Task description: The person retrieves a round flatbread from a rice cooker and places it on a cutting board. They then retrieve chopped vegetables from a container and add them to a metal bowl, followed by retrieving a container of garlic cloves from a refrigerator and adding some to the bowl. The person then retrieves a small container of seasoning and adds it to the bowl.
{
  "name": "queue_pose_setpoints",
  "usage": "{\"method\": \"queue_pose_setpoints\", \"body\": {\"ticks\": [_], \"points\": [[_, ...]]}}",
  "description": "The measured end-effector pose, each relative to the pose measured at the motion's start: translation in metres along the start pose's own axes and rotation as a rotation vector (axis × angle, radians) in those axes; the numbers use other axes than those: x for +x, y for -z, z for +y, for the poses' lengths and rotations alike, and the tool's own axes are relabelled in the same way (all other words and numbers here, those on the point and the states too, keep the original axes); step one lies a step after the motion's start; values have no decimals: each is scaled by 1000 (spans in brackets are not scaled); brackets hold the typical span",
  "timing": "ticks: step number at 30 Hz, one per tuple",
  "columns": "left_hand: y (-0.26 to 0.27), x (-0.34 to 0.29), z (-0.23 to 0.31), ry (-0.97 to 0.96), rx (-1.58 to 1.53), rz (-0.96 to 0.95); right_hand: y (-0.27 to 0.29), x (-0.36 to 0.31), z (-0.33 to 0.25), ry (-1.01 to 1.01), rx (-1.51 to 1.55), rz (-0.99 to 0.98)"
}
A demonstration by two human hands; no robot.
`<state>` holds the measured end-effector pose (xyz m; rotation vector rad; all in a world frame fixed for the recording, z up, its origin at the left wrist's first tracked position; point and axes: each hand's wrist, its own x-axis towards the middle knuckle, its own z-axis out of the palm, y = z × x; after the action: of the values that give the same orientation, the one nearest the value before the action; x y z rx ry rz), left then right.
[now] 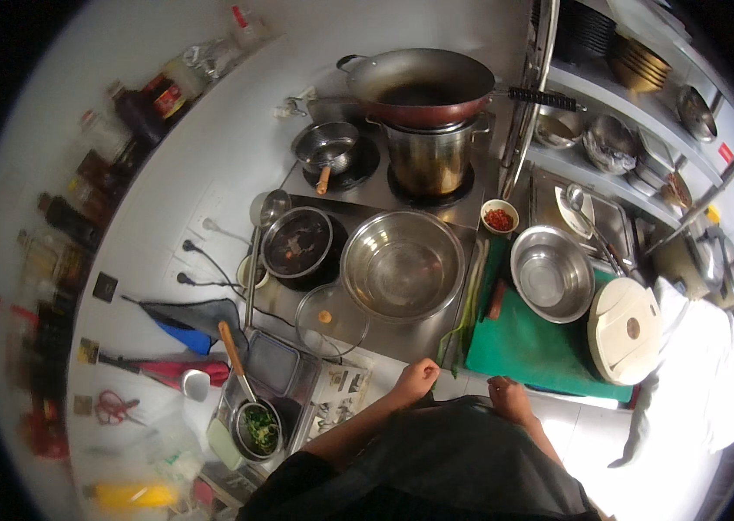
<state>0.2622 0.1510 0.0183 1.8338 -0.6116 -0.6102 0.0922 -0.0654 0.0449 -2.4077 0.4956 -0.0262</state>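
Observation:
My left hand (419,379) is closed in front of my dark apron (471,451), close to the leafy ends of some green stalks (456,346). Curled fingers also mark my right hand (509,398), just off the near edge of a green cutting board (523,347). Whatever either hand holds, if anything, is hidden by the fingers. On the board are a steel bowl (552,276), a short reddish-brown piece (497,298) and, at its right side, a cream round lid (626,332). A wide steel basin (403,265) stands farther off, beyond my left hand.
A wok (422,85) rests on a tall pot (429,156) at the back. Beside it are a small pan (325,148), a dark covered pot (297,246) and a glass lid (330,321). Chopped red bits fill a small bowl (499,216). Greens sit in a handled strainer (257,429).

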Motion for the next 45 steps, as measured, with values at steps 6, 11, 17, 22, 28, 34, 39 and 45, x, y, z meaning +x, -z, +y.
{"method": "queue_pose_setpoints", "body": {"ticks": [6, 11, 17, 22, 28, 34, 39, 45], "points": [[-4, -17, 27, -26, 55, 139, 8, 23, 8, 188, 24, -47], [1, -33, 34, 36, 88, 298, 6, 27, 20, 243, 32, -137], [51, -28, 30, 118, 61, 479, 8, 26, 25, 271, 69, -194], [111, 7, 55, 122, -45, 547, 7, 28, 29, 249, 99, -160], [180, 75, 67, 93, 14, 606, 0, 40, 20, 207, 93, -32], [231, 141, 42, 179, 44, 597, -1, 60, -13, 181, 95, -1], [247, 177, 10, 212, 292, 552, -6, 78, -31, 161, 61, 23], [207, 146, -3, 293, 782, 605, -14, 106, -64, 16, 281, -63]]}}
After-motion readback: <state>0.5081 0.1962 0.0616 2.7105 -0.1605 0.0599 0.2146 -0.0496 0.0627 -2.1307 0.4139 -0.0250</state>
